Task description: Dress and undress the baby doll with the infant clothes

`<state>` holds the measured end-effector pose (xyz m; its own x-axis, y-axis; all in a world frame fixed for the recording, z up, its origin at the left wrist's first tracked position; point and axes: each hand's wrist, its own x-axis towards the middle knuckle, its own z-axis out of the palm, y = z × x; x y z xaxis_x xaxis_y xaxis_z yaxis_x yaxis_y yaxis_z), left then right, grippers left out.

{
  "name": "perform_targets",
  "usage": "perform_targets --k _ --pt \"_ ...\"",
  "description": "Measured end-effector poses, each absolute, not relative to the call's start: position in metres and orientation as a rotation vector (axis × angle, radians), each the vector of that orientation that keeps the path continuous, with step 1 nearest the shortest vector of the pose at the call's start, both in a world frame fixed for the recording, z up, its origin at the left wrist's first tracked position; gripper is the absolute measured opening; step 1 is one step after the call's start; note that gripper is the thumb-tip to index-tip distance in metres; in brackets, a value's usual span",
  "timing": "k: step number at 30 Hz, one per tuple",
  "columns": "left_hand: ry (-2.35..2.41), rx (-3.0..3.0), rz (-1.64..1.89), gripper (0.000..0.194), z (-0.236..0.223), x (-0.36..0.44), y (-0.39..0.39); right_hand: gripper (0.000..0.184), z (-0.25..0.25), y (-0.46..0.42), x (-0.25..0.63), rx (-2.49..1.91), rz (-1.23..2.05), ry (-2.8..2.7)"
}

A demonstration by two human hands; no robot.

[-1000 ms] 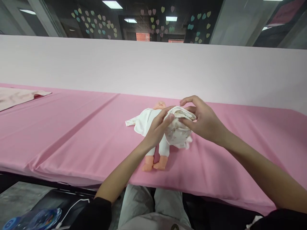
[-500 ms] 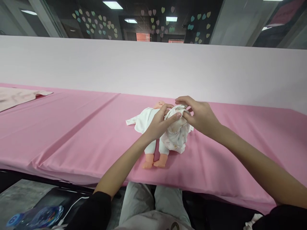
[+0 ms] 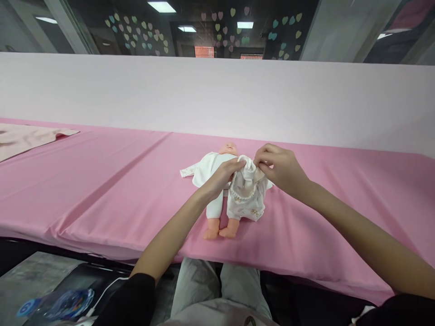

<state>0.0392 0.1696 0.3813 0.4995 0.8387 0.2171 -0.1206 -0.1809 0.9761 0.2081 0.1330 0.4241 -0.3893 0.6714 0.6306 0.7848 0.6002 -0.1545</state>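
A baby doll (image 3: 215, 206) lies on its back on the pink-covered table, head away from me and bare feet towards me. It has white clothing on, with one printed sleeve (image 3: 189, 171) stretched out to the left. Over the doll's right side, as I see it, I hold up small white printed baby pants (image 3: 249, 206) with a gathered elastic edge. My left hand (image 3: 224, 175) is closed on the left of that edge, thumb hidden behind cloth. The fingers of my right hand (image 3: 282, 168) pinch the top right of it.
A pale pink cloth (image 3: 30, 138) lies at the table's far left. Behind the pink table (image 3: 129, 194) rises a white partition (image 3: 204, 97) with glass above. Below the left front edge, a plastic bottle (image 3: 64, 304) and white cable (image 3: 108, 285) lie on a black surface.
The waist edge of the pants has been turned towards me and opened, showing the inside. My left thumb has gone from the front of the cloth; my right hand is slightly lower.
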Motion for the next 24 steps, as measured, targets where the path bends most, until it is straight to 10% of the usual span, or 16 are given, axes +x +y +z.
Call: perform_targets --k 11,24 --pt "1.446 2.323 1.504 0.016 0.398 -0.006 0.2 0.038 0.412 0.12 0.24 -1.713 -0.891 -2.359" --pt "0.98 2.873 1.662 0.054 0.52 0.003 0.159 0.043 0.534 0.094 0.255 -1.468 -0.826 -2.064"
